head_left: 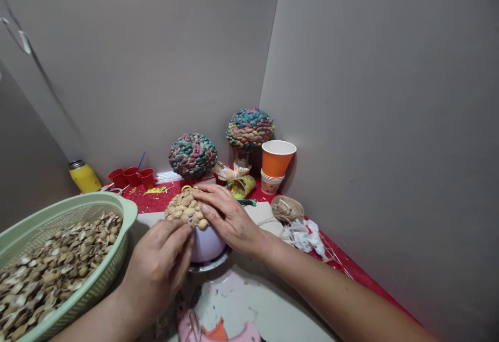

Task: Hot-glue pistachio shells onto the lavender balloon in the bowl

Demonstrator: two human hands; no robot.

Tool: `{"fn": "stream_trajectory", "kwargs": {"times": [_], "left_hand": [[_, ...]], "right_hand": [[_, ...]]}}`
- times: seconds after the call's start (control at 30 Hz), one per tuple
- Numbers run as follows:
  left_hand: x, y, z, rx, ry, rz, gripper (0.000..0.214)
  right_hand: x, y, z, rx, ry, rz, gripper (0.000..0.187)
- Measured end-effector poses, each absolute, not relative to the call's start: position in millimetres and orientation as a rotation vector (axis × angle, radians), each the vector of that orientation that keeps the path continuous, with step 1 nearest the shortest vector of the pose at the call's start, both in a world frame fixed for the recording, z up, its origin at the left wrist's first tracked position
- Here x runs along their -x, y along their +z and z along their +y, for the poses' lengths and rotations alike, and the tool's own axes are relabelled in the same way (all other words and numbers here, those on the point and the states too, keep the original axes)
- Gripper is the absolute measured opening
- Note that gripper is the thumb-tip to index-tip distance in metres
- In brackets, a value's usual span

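Observation:
A lilac balloon-like ball (pixel 208 244) rests in a shiny round dish (pixel 212 265), its upper part covered with peanut shells (pixel 183 206). My right hand (pixel 228 217) lies over the far right side of the ball, fingers stretched across the shells. At the near left side, my left hand (pixel 161 256) has its thumb and fingertips pinched together against the lower edge of the shell layer. Whatever is between those fingertips is hidden. Left of the hands stands a green plastic basket (pixel 127 209) holding many loose peanut shells (pixel 58 269).
Behind stand two colourful shell-covered balls, a nearer one (pixel 193 156) and a farther one (pixel 249 130). An orange cup (pixel 277 160), small red cups (pixel 132 175), a yellow bottle (pixel 84 176) and a twine roll (pixel 287 209) sit around. A pink glue gun-like tool (pixel 191 326) lies in front. Grey walls enclose the table.

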State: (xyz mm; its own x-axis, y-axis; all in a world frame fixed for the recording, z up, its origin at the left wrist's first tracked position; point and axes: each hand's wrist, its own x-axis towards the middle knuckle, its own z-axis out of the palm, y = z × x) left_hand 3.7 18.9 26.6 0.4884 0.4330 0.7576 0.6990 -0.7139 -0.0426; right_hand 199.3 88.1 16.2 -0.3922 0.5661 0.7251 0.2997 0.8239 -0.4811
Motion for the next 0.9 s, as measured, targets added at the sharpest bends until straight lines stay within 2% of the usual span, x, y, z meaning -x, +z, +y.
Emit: {"fn": "stream_trajectory", "kwargs": {"times": [0.13,0.23,0.47,0.67,0.9], "left_hand": [[0.7,33.3,24.3,2.319,-1.353,-1.040,0.024],[2.9,31.6,36.3,2.224,-1.494,-1.286,0.019],[-0.4,9.9,57.9,2.412,-1.713,-1.767,0.039],[-3.7,-0.6,58.2,2.455,-1.822,-1.797,0.042],[-5.1,-7.6,59.0,2.472,-1.802,-1.782,0.043]], "right_hand": [[-199.8,15.2,89.7,0.647,0.346,-2.013,0.030],[-200.0,16.5,87.8,0.669,0.336,-2.005,0.030],[-194.4,25.8,56.7,0.501,-0.015,-1.965,0.020],[-187.7,20.7,40.5,0.566,-0.321,-2.113,0.016],[-186.4,16.5,46.7,0.545,-0.417,-2.125,0.019]]}}
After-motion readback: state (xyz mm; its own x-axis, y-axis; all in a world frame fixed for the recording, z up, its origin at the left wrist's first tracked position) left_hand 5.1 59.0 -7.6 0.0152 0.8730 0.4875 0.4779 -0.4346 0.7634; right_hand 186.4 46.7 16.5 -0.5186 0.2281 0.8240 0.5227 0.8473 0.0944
